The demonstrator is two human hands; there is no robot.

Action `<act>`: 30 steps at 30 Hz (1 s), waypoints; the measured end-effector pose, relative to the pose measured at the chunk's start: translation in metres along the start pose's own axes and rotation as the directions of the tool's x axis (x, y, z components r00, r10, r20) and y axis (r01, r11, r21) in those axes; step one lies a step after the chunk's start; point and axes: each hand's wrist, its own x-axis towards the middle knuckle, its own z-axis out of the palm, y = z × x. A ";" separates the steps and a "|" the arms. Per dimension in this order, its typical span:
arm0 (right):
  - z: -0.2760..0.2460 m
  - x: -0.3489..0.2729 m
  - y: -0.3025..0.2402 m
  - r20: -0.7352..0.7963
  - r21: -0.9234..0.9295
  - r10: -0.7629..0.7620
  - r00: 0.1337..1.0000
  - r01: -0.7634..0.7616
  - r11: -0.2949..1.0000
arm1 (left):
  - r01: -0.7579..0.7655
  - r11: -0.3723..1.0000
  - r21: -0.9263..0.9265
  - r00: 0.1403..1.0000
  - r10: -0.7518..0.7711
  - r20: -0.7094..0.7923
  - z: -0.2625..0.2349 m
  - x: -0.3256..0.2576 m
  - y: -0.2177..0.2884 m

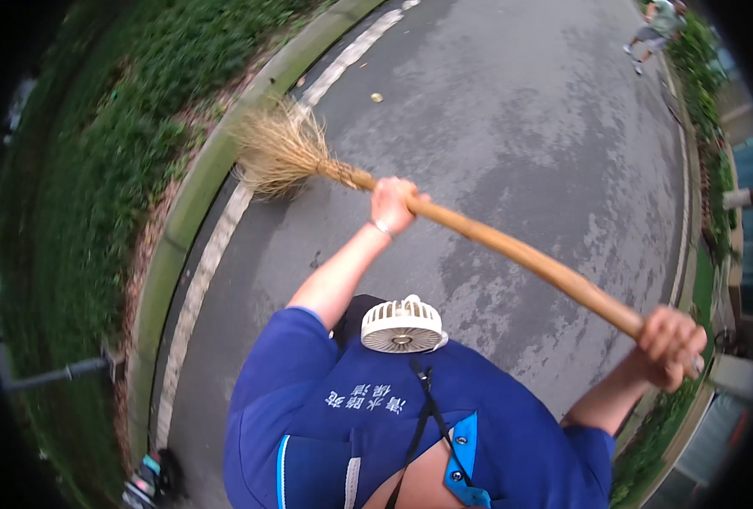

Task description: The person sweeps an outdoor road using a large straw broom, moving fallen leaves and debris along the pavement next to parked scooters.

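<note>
Head view showed a broom (478, 233) slanting over the wet road (520, 127), bristles pointing upper left toward the curb (215, 161). Left hand (391, 206) gripped mid-handle; right hand (670, 346) clenched its lower-right end.

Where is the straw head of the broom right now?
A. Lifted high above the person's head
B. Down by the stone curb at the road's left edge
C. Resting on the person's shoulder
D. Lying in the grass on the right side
B: the broom head sits low on the road next to the curb, while the left hand and right hand both grip the wooden handle.
</note>
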 end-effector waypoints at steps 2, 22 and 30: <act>-0.038 -0.049 -0.082 -0.386 -0.134 -0.078 0.919 0.028 0.991 | -0.176 0.960 -0.217 0.984 0.176 -0.018 0.017 0.007 0.065; -0.107 -0.054 0.081 -0.881 -0.440 -0.364 0.303 -0.236 0.867 | -0.232 0.957 -0.176 0.351 0.251 0.902 0.234 0.128 -0.024; -0.125 -0.020 0.002 -0.803 -0.583 -0.569 0.179 -0.037 0.812 | -0.432 0.741 -0.514 0.340 0.662 0.668 0.253 0.289 0.074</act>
